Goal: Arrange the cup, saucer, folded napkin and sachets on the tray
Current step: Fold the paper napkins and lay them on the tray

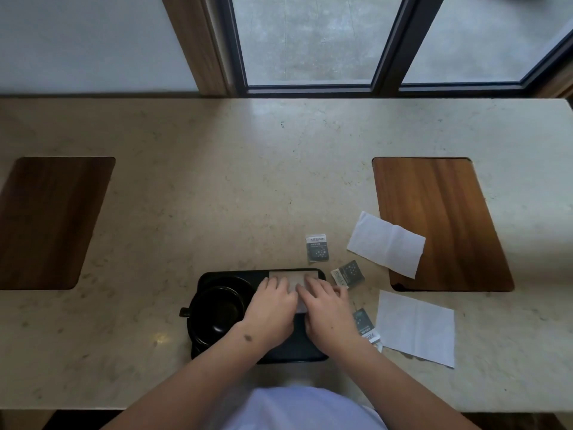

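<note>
A black tray lies at the near edge of the stone table. On its left part a black cup sits on a black saucer. A folded white napkin lies on the tray's right part. My left hand and my right hand both press flat on the napkin and hide its near half. Three dark sachets lie on the table to the right of the tray: one beyond it, one by its far right corner, one beside my right wrist.
Two unfolded white napkins lie to the right, one overlapping a wooden inlay, one near the table's front edge. Another wooden inlay is at the left. A window frame runs behind the table.
</note>
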